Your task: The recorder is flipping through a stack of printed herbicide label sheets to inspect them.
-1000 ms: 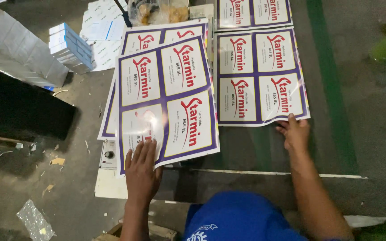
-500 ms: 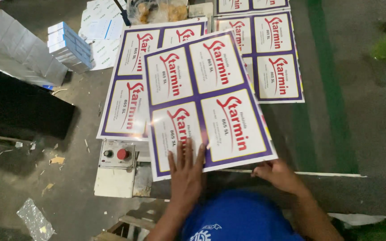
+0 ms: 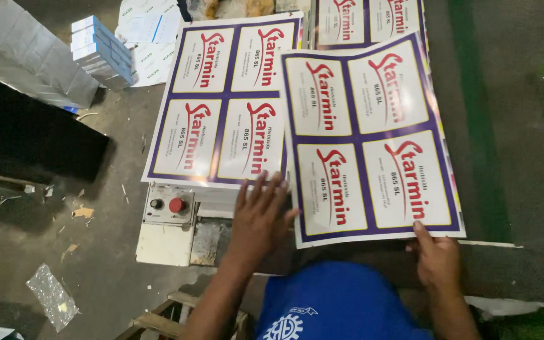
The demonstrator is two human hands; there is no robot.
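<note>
A large printed sheet (image 3: 373,138), white labels with red lettering inside purple borders, lies on the right over another sheet stack. My right hand (image 3: 437,259) grips its near right corner. My left hand (image 3: 260,217) lies flat with fingers spread at the sheet's near left edge, overlapping the bottom edge of a second matching sheet stack (image 3: 225,104) on the left. More matching sheets (image 3: 360,19) lie further back.
A white control box with a red button and a black knob (image 3: 165,208) sits below the left stack. Stacked small boxes (image 3: 99,50) and a grey slab lie far left on the floor. A black panel (image 3: 26,138) is at left. Scraps litter the floor.
The top sheet slid from the left stack across to the right. My left hand moved right with it. My right hand came back to the sheet's near right corner.
</note>
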